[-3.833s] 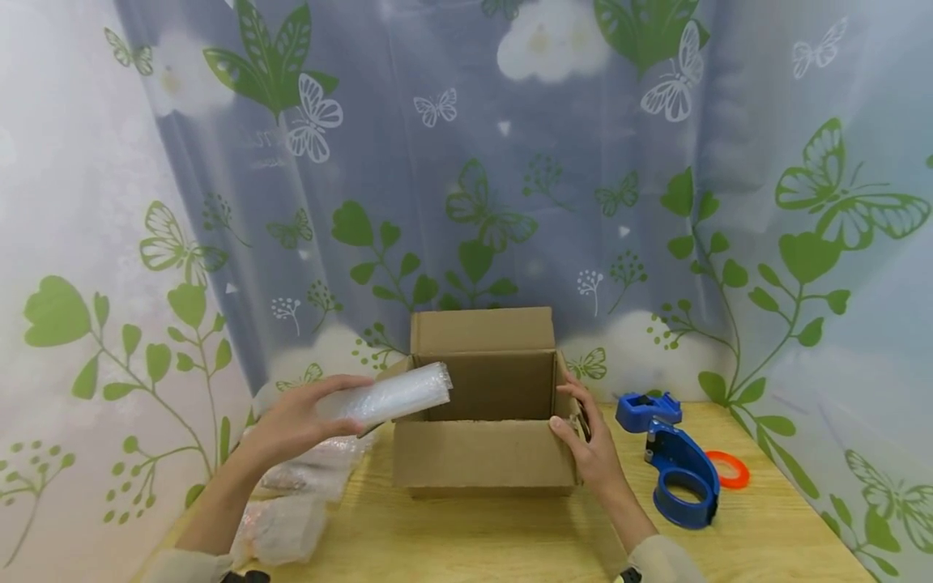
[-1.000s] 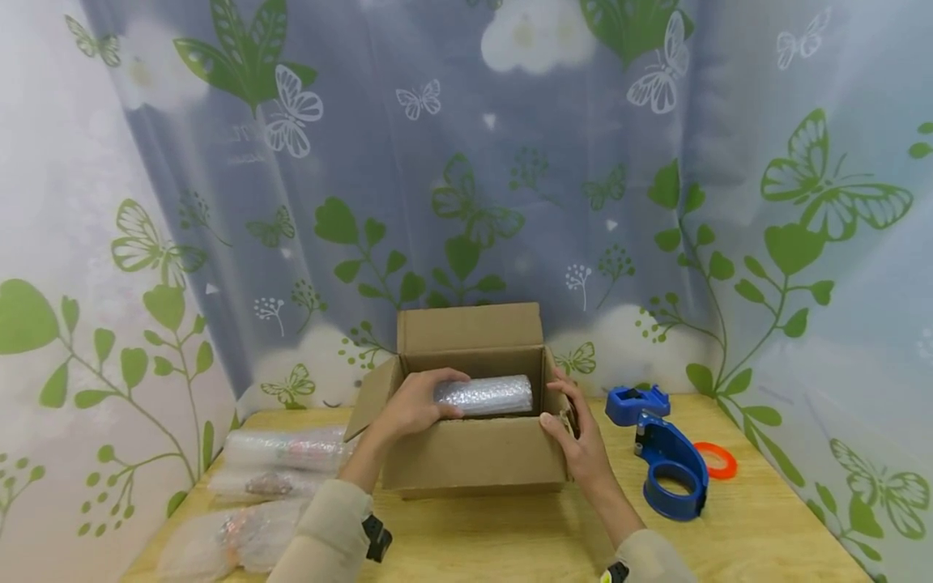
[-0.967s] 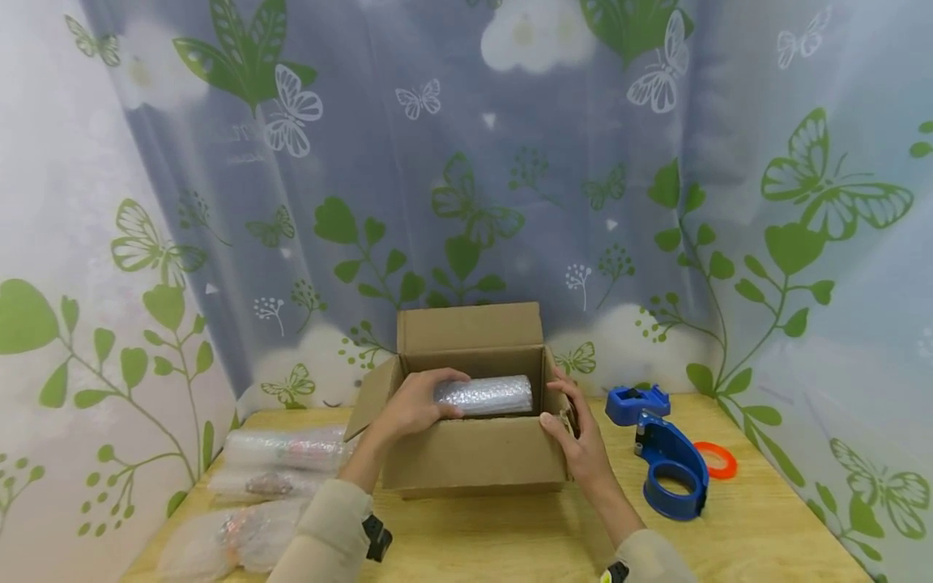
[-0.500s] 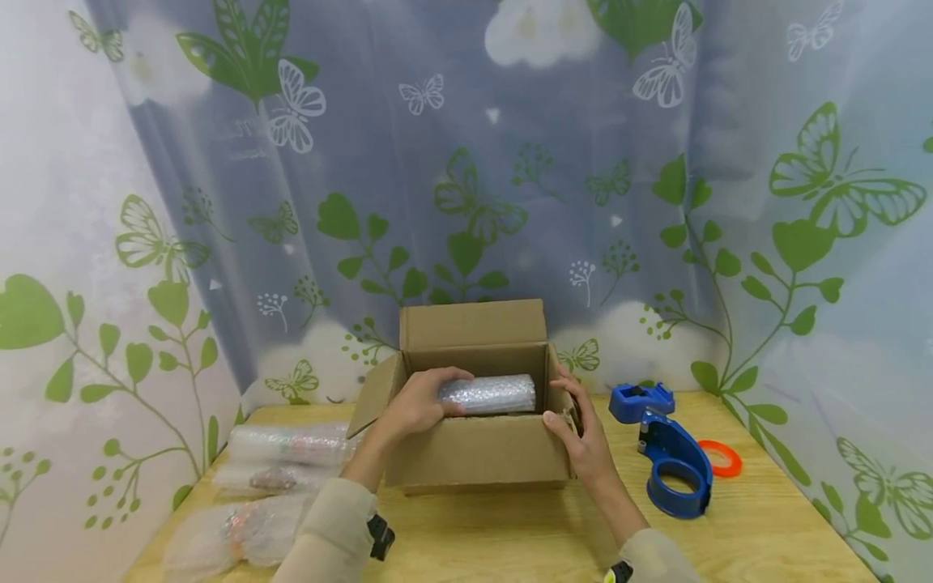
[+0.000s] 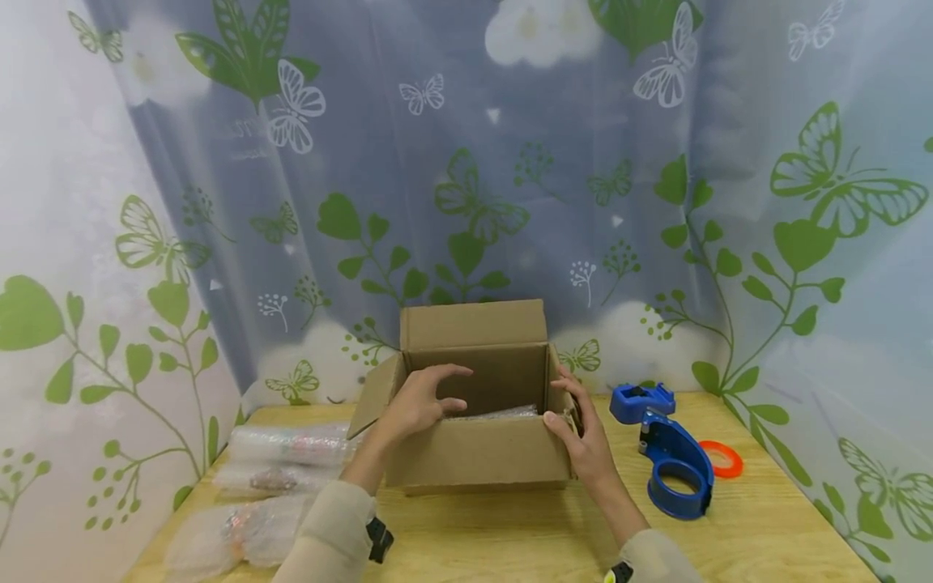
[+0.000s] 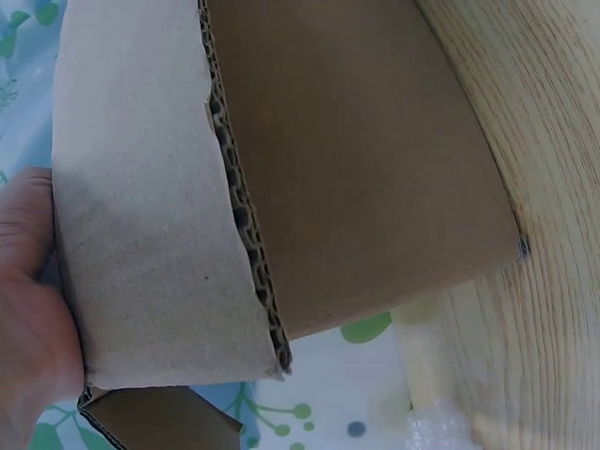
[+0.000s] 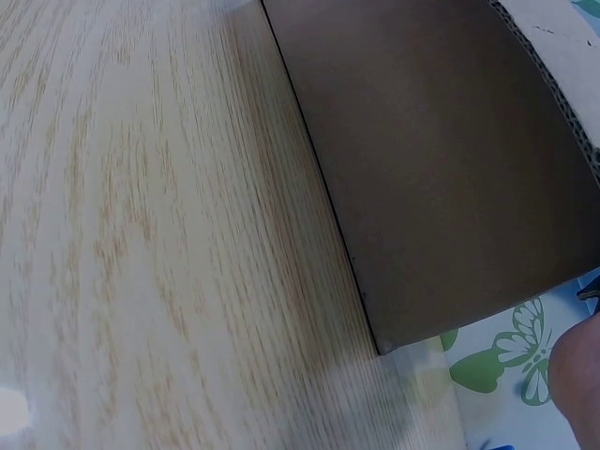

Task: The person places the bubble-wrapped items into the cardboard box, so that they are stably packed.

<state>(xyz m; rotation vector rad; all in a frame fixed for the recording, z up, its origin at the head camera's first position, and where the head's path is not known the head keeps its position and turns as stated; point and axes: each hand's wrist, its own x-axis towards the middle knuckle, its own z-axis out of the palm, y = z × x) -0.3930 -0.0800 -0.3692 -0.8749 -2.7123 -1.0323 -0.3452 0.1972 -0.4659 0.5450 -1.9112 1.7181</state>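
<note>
A brown cardboard box stands in the middle of the table with its flaps spread. Inside it lies a bubble-wrapped roll; only its top edge shows above the front wall. My left hand hovers over the box's left side, thumb and fingers apart with nothing between them. In the left wrist view, that hand is beside the front flap. My right hand grips the box's right side flap, thumb at the front corner. The right wrist view shows the box's front wall.
Several bubble-wrapped items lie on the table at left. To the right are a small blue tape dispenser, a larger blue tape dispenser and an orange tape ring. A patterned curtain hangs close behind.
My left hand carried the bubble-wrapped roll from the left into the box and has let go of it; the roll has dropped lower inside. My right hand keeps its hold on the box.
</note>
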